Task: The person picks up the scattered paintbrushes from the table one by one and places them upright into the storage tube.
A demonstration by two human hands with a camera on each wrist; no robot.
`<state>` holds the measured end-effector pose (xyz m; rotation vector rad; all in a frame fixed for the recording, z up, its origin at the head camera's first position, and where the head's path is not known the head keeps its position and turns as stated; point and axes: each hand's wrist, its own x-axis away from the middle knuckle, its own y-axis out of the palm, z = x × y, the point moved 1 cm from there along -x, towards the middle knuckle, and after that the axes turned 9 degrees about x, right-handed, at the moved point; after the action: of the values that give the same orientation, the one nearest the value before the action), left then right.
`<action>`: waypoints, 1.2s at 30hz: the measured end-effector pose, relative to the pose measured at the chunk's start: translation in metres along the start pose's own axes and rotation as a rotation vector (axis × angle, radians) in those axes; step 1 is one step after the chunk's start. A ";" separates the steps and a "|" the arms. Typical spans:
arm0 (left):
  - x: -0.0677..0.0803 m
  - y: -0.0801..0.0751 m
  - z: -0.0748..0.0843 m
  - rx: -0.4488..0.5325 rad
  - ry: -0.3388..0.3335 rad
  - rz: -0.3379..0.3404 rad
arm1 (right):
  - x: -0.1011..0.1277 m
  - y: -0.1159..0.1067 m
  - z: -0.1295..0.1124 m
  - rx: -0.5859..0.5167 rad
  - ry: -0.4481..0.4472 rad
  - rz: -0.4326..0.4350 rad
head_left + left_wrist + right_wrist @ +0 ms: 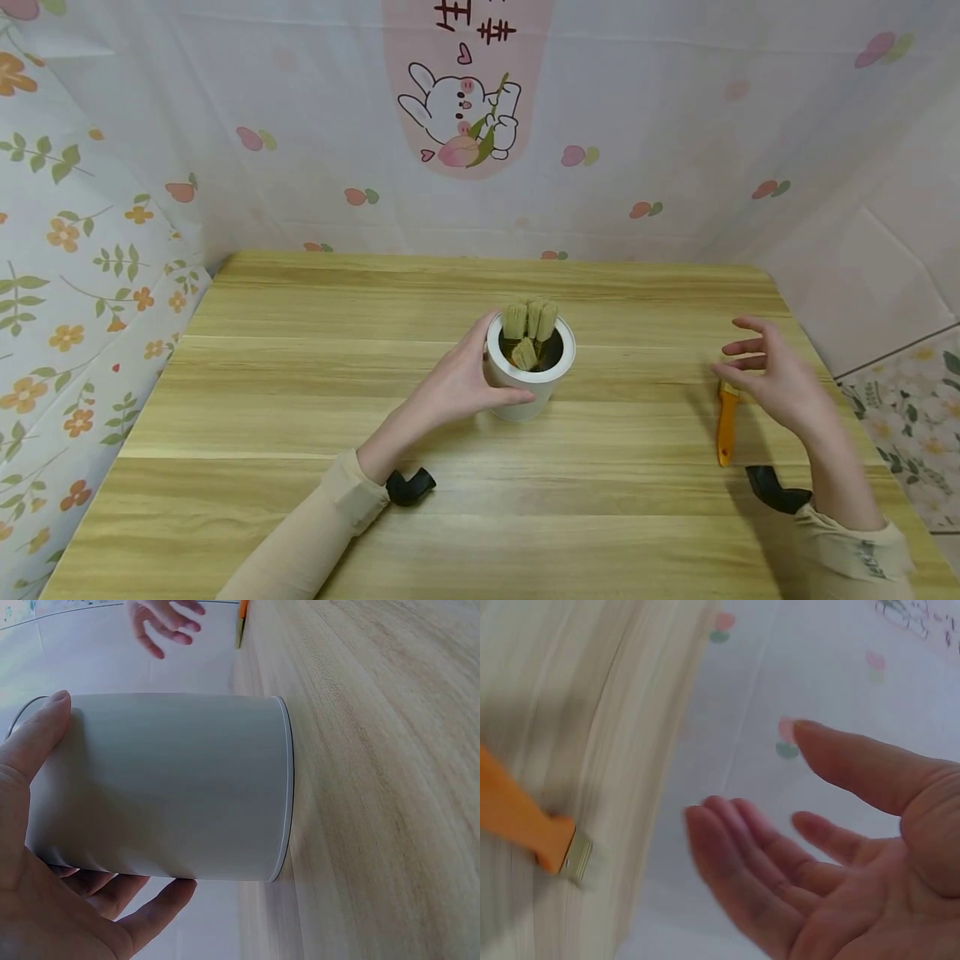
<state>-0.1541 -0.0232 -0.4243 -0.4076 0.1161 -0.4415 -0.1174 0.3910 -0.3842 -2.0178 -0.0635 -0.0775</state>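
My left hand (465, 379) grips a white cylindrical canister (525, 408) near the middle of the table, thumb on the near side and fingers round the far side. Several paintbrushes (534, 321) stand in it with their pale bristles up. In the left wrist view the canister (172, 787) lies across the picture, its base at the wood. Over at the right, my right hand (776, 383) hovers with loosely bent fingers and nothing between them. Below it a paintbrush with an orange handle (725, 425) lies on the table; the right wrist view shows its orange handle (517, 814) and metal ferrule.
The wooden table (300, 433) has light and dark grain. A white curtain (300, 125) with fruit prints and a rabbit drawing hangs behind it, and a flowered cloth (67, 292) hangs at the left. Black curved pieces (410, 487) sit at both wrists.
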 end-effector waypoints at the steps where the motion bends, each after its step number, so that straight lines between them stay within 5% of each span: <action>1: 0.000 0.000 0.000 0.000 0.002 -0.001 | 0.000 0.000 0.003 -0.005 0.008 -0.020; 9: 0.000 0.000 0.000 0.004 -0.003 0.002 | -0.005 -0.002 0.026 -0.062 0.108 -0.192; 19: 0.000 0.000 0.000 0.006 -0.008 -0.002 | -0.009 0.005 0.046 -0.138 0.224 -0.308; 28: 0.000 0.000 0.000 0.003 -0.001 0.000 | -0.015 0.013 0.056 -0.156 0.238 -0.306; 36: 0.000 0.000 0.000 0.007 0.003 -0.002 | -0.018 0.018 0.055 0.039 0.201 -0.243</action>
<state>-0.1537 -0.0232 -0.4241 -0.4003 0.1168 -0.4447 -0.1327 0.4325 -0.4254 -1.9455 -0.1811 -0.4287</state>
